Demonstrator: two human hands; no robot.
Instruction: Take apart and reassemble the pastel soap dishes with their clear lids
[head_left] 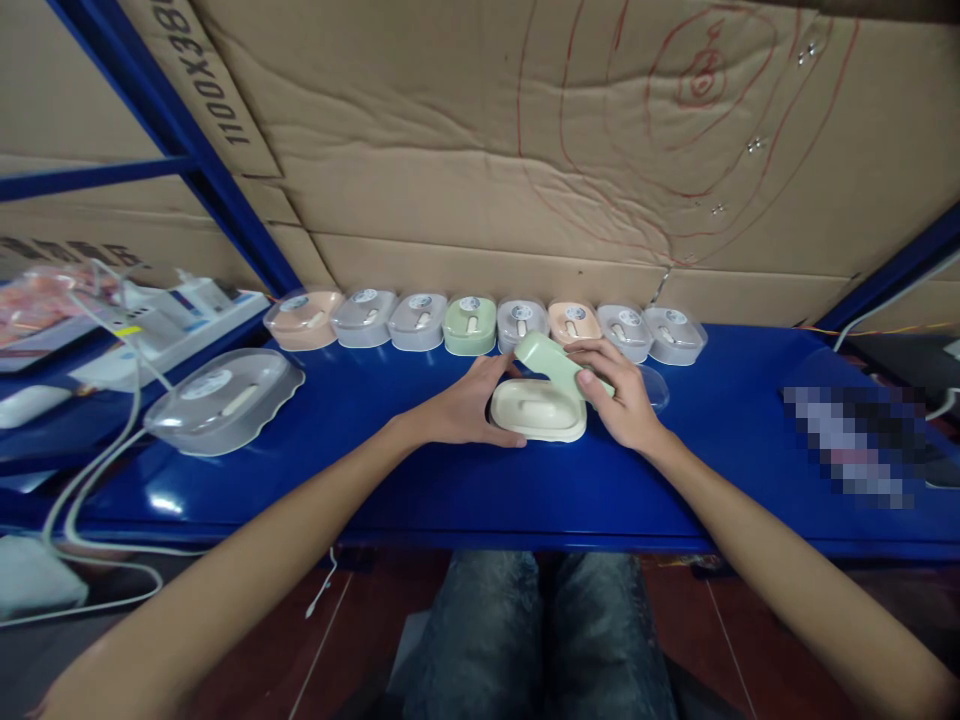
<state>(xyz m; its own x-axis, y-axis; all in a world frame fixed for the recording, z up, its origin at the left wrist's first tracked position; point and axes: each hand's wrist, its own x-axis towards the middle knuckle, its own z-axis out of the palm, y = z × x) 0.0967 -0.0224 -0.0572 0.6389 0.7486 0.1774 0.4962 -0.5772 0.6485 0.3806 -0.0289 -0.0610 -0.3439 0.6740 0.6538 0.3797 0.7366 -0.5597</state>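
Note:
Midway along the blue table sits a cream-coloured oval box point(534, 412) with a raised oblong part in its middle. My left hand point(469, 402) grips its left end, thumb along the front and fingers behind. Over the box's right end, my right hand point(621, 392) holds a pale green curved plastic piece point(551, 362), tilted, between thumb and fingers. A clear plastic lid point(657, 388) lies partly hidden behind my right hand.
Several lidded boxes, among them a green box point(470, 328), line the table's back against a cardboard wall point(420, 190). A larger-looking grey lidded box point(225, 402) stands at left, near white cables point(135, 400) and a power strip point(187, 325). A blurred-out item point(855, 445) lies right.

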